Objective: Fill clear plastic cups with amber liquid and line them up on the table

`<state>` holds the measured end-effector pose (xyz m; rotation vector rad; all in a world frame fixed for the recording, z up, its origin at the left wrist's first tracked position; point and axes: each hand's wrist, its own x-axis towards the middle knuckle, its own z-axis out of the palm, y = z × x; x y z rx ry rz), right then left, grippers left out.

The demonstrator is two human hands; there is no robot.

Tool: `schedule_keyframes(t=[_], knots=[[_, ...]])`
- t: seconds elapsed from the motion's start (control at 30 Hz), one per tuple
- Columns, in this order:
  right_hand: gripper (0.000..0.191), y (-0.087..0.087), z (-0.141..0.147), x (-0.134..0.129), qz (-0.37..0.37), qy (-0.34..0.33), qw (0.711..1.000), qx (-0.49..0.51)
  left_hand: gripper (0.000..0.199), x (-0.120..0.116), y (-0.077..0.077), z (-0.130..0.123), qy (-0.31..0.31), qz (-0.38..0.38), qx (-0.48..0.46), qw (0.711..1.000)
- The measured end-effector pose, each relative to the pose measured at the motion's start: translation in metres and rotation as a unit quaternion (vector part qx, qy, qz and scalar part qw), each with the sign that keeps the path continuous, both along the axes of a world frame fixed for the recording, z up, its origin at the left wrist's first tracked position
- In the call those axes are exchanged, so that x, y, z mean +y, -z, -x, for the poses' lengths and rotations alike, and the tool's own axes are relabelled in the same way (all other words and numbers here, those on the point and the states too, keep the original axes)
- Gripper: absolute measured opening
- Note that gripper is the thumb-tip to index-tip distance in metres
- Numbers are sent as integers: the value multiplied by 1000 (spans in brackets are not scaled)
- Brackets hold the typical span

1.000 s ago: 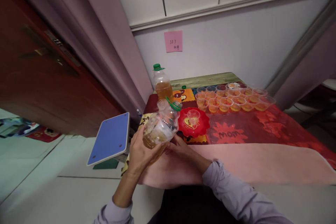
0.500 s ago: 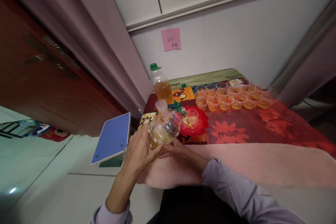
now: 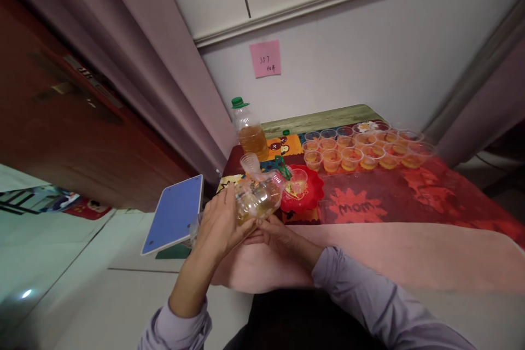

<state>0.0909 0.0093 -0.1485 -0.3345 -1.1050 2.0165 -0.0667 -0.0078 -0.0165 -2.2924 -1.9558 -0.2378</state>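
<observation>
We're reading "357" in dark handwriting on the pink note [image 3: 266,58], which is sticking to the wall [image 3: 320,60]. Two smaller characters are sitting below the number; we're not resolving them with confidence. On the tablecloth [image 3: 396,197] we're also reading "MOM", standing in dark letters on a bright red starburst [image 3: 356,200].

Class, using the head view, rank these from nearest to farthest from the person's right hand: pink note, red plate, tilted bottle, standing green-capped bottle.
From the right hand:
1. Tilted bottle, against the hand.
2. Red plate, ahead, slightly right.
3. Standing green-capped bottle, farther back, left.
4. Pink note, up on the wall.
</observation>
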Motion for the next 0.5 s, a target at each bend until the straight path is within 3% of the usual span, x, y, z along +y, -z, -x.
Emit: schedule_keyframes(t=[0.13, 0.3, 0.5], knots=[[59, 9, 3, 3, 57, -51, 991, 110, 94, 2, -7, -8, -16, 16, 13, 1000], [58, 11, 5, 4, 72, -43, 991, 108, 89, 5, -13, -14, -17, 28, 20, 999], [67, 0, 2, 3, 77, -52, 990, 105, 85, 7, -20, -19, -15, 41, 38, 998]])
